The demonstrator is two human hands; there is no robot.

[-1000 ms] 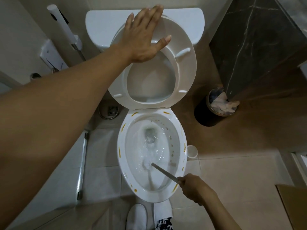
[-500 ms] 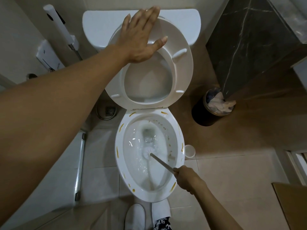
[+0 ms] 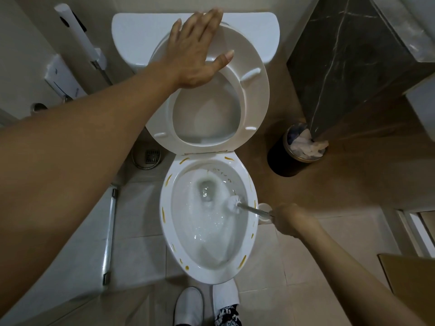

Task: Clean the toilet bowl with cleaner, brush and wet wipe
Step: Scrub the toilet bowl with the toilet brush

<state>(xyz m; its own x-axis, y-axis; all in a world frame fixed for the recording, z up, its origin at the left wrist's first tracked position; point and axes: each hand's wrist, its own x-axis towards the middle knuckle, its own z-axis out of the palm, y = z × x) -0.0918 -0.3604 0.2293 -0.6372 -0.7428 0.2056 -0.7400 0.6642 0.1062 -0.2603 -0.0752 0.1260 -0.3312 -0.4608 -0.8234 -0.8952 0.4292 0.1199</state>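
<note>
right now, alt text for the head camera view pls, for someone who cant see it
Seen from above, a person's right hand holds a toilet brush whose white head is against the right inner wall of the toilet bowl, in foamy water. The left hand rests flat on the raised seat, and yellow-brown smears dot the bowl's rim; a dark waste bin stands to the right.

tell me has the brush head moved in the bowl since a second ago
Yes. The brush head swung from the bowl's near middle to its right wall, beside the drain; the right hand now sits outside the rim.
</note>
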